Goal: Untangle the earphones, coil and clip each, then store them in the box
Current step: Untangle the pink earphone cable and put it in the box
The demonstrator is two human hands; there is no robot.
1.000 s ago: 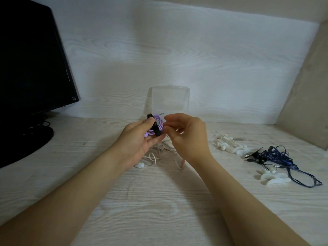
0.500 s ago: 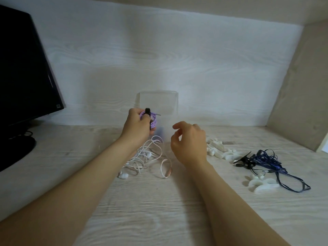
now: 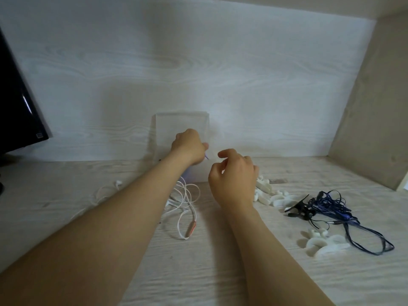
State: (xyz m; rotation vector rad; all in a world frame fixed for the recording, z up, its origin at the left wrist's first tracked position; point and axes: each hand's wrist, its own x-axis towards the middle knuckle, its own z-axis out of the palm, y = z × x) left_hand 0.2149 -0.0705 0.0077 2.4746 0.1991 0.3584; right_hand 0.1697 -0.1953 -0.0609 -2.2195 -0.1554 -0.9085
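- The left hand (image 3: 188, 146) reaches to the far middle of the tabletop (image 3: 198, 274), at the clear box (image 3: 194, 122) that stands against the back wall. Its fingers are curled under. A strand of the purple earphones (image 3: 206, 156) pokes out by the thumb, so I take it to be gripping that bundle, though most of it is hidden.
- The right hand (image 3: 234, 175) hovers just right of the box, fingers loosely bent, holding nothing.
- Earphones like these should be featherlight and limp, with wire that springs out of a coil. I'd hold them by the bound middle of the bundle, never by a bud or a loose end.
- The box looks like thin, light plastic with its lid raised behind the hand. A nudge could probably slide or tip it.
- The white earphones (image 3: 186, 195) lie loose just near of the box, partly under the left forearm. Their pinkish remote (image 3: 191, 228) is the nearest part. An arm drawing back could snag and drag them.
- The blue earphones (image 3: 333, 208) sit in a tangled heap well to the right, with what seems a black clip (image 3: 298, 209) at their left edge.
- White clips (image 3: 268, 192) are piled just right of the right hand, with a few more nearer, beside the blue wire.
- A dark monitor (image 3: 15, 111) stands far left, well apart from the work.
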